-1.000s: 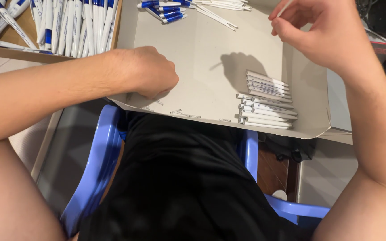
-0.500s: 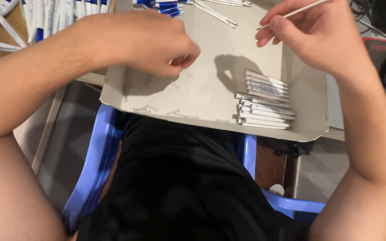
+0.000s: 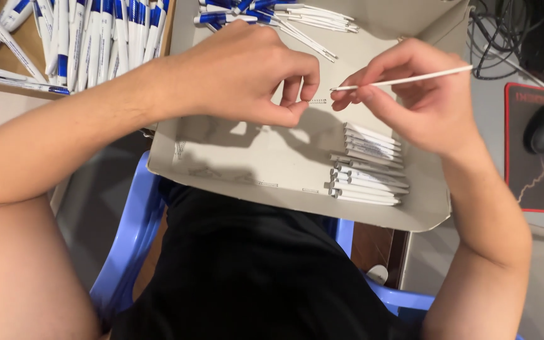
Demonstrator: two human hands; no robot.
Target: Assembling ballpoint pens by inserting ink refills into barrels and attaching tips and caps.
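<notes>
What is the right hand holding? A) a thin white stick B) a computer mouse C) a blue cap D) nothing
A: the right hand pinches a thin white stick between its fingers, over the grey cardboard tray, with its tip pointing toward the left hand.

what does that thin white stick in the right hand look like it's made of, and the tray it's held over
Thin white stick: probably plastic, smooth, straight and evenly white, pinched in the right hand; likely a pen refill. Tray: looks like matte grey cardboard, with folded-up edges and a bent corner.
</notes>
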